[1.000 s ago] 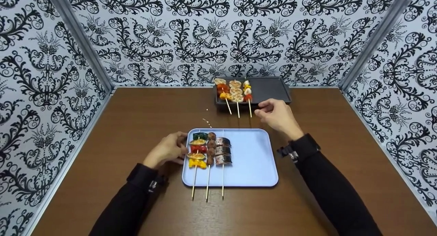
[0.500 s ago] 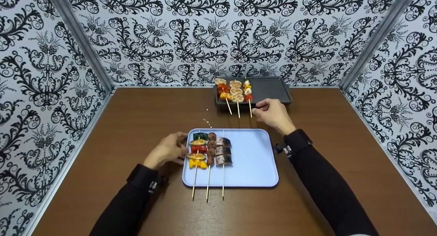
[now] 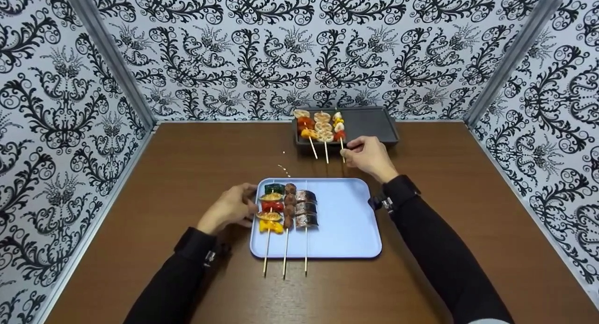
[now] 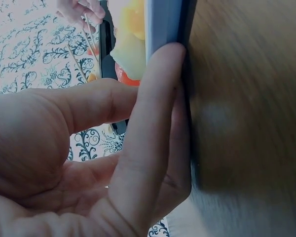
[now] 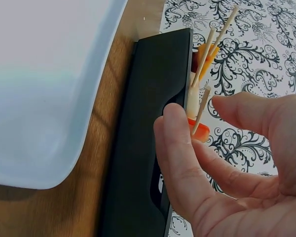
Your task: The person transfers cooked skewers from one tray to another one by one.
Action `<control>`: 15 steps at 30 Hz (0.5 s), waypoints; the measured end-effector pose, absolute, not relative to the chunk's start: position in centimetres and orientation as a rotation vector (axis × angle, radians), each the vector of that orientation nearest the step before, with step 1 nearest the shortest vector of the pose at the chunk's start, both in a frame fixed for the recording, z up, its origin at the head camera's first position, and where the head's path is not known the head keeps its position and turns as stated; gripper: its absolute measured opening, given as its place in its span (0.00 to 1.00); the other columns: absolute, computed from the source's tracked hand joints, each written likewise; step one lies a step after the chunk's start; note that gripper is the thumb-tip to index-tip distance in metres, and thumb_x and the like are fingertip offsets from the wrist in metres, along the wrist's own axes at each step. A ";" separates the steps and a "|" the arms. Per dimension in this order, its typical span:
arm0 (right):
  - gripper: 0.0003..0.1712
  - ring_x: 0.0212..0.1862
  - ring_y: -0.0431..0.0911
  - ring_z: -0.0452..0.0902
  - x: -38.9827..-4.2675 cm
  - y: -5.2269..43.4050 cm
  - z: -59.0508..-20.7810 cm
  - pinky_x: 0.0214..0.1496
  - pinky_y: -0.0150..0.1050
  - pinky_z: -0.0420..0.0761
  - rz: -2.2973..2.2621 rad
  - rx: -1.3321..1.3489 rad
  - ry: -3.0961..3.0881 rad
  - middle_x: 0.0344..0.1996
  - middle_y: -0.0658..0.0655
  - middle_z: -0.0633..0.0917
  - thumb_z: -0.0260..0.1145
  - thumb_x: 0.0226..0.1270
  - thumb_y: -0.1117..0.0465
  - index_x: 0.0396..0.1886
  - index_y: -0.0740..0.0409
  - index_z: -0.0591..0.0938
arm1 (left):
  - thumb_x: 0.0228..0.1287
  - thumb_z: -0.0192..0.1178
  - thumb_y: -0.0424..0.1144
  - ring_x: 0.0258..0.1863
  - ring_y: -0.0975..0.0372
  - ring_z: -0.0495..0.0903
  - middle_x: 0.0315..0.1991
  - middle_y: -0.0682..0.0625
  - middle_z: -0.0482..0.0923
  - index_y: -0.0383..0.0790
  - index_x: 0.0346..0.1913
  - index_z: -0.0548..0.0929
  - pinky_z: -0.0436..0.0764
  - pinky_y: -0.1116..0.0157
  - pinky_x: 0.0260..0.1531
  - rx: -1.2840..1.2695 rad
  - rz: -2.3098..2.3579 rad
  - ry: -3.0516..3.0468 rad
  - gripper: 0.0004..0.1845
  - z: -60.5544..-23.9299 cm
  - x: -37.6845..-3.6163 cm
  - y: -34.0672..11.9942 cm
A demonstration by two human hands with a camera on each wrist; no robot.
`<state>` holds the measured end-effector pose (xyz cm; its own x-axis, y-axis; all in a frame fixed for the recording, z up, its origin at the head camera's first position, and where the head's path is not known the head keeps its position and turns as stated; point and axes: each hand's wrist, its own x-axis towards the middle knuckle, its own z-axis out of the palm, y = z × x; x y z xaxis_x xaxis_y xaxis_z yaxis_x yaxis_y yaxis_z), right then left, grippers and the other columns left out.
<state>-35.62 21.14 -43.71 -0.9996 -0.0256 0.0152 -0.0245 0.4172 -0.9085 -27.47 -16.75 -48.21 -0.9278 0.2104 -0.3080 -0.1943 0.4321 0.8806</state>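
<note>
Fingers of right hand (image 3: 369, 156) curl around the stick of the rightmost skewer (image 3: 339, 133) on the dark tray (image 3: 369, 122), not clearly pinching. Left hand (image 3: 229, 208) presses straight fingers on blue tray (image 3: 346, 221) edge.

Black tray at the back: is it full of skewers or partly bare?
Partly bare. Three skewers lie side by side on the left part of the black tray; its right part shows bare dark surface. The right hand is at the rightmost stick.
</note>
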 end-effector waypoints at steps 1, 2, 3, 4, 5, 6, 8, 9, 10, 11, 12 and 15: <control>0.23 0.36 0.54 0.90 -35.7 21.1 -43.7 0.50 0.55 0.91 -1.691 -0.047 2.642 0.41 0.67 0.87 0.73 0.70 0.62 0.58 0.70 0.81 | 0.66 0.61 0.20 0.35 0.49 0.84 0.42 0.35 0.78 0.38 0.77 0.67 0.93 0.54 0.32 0.011 1.496 2.320 0.37 -48.3 -27.4 -16.8; 0.23 0.36 0.53 0.90 -35.7 21.0 -43.8 0.50 0.55 0.90 -1.684 -0.048 2.646 0.41 0.66 0.88 0.74 0.70 0.61 0.58 0.70 0.81 | 0.65 0.61 0.20 0.34 0.49 0.84 0.42 0.35 0.79 0.38 0.77 0.68 0.93 0.54 0.32 0.015 1.492 2.324 0.37 -48.3 -27.4 -16.8; 0.23 0.35 0.52 0.90 -35.8 21.0 -43.8 0.50 0.55 0.90 -1.677 -0.049 2.652 0.41 0.65 0.88 0.74 0.69 0.61 0.58 0.70 0.81 | 0.65 0.61 0.20 0.34 0.50 0.85 0.42 0.35 0.79 0.38 0.77 0.68 0.93 0.54 0.31 0.017 1.490 2.328 0.37 -48.3 -27.4 -16.8; 0.23 0.35 0.52 0.90 -35.9 20.9 -43.8 0.49 0.56 0.90 -1.659 -0.053 2.668 0.40 0.65 0.89 0.74 0.69 0.61 0.58 0.69 0.81 | 0.65 0.61 0.20 0.33 0.50 0.85 0.41 0.35 0.79 0.37 0.77 0.68 0.93 0.54 0.31 0.021 1.488 2.332 0.37 -48.3 -27.4 -16.8; 0.23 0.34 0.51 0.90 -36.0 20.9 -43.9 0.49 0.56 0.90 -1.637 -0.060 2.688 0.40 0.63 0.89 0.74 0.69 0.60 0.58 0.68 0.81 | 0.65 0.61 0.20 0.33 0.50 0.85 0.41 0.35 0.79 0.37 0.77 0.68 0.93 0.54 0.31 0.023 1.488 2.336 0.37 -48.2 -27.3 -16.7; 0.24 0.34 0.50 0.90 -36.1 20.8 -43.9 0.49 0.57 0.90 -1.617 -0.066 2.705 0.39 0.63 0.90 0.74 0.69 0.59 0.59 0.68 0.82 | 0.64 0.61 0.19 0.33 0.50 0.85 0.40 0.35 0.80 0.37 0.77 0.68 0.93 0.54 0.31 0.026 1.489 2.339 0.37 -48.2 -27.3 -16.7; 0.24 0.33 0.49 0.91 -36.3 20.7 -43.9 0.47 0.56 0.91 -1.593 -0.066 2.729 0.38 0.62 0.90 0.74 0.69 0.59 0.58 0.68 0.82 | 0.64 0.62 0.19 0.33 0.50 0.85 0.39 0.35 0.80 0.36 0.76 0.68 0.93 0.54 0.30 0.028 1.491 2.342 0.37 -48.1 -27.2 -16.6; 0.24 0.32 0.50 0.91 -36.4 20.6 -43.8 0.47 0.56 0.91 -1.582 -0.060 2.742 0.38 0.61 0.90 0.75 0.68 0.59 0.58 0.67 0.82 | 0.64 0.62 0.19 0.33 0.50 0.85 0.39 0.35 0.80 0.36 0.76 0.68 0.93 0.54 0.30 0.027 1.494 2.342 0.37 -48.1 -27.2 -16.6; 0.23 0.32 0.50 0.91 -36.5 20.6 -43.9 0.47 0.56 0.91 -1.579 -0.054 2.749 0.37 0.61 0.90 0.75 0.68 0.60 0.58 0.67 0.82 | 0.64 0.62 0.19 0.33 0.50 0.85 0.39 0.36 0.80 0.36 0.76 0.68 0.93 0.54 0.30 0.025 1.496 2.342 0.37 -48.1 -27.2 -16.6; 0.23 0.32 0.50 0.91 -36.6 20.5 -43.9 0.46 0.56 0.91 -1.580 -0.045 2.749 0.37 0.61 0.90 0.75 0.68 0.60 0.57 0.67 0.83 | 0.64 0.62 0.19 0.33 0.50 0.85 0.40 0.36 0.80 0.36 0.76 0.68 0.93 0.54 0.30 0.024 1.496 2.340 0.37 -48.1 -27.1 -16.6; 0.23 0.32 0.50 0.91 -36.7 20.4 -43.9 0.46 0.55 0.91 -1.589 -0.035 2.745 0.37 0.62 0.90 0.75 0.67 0.61 0.57 0.68 0.83 | 0.64 0.61 0.19 0.33 0.50 0.85 0.40 0.36 0.80 0.37 0.77 0.68 0.93 0.54 0.31 0.022 1.498 2.339 0.37 -48.1 -27.1 -16.6; 0.22 0.32 0.50 0.90 -36.9 20.3 -43.9 0.44 0.53 0.92 -1.615 -0.013 2.736 0.38 0.63 0.90 0.75 0.67 0.62 0.56 0.69 0.83 | 0.64 0.61 0.20 0.34 0.49 0.85 0.41 0.36 0.80 0.37 0.77 0.68 0.93 0.54 0.31 0.020 1.494 2.337 0.37 -48.2 -27.2 -16.6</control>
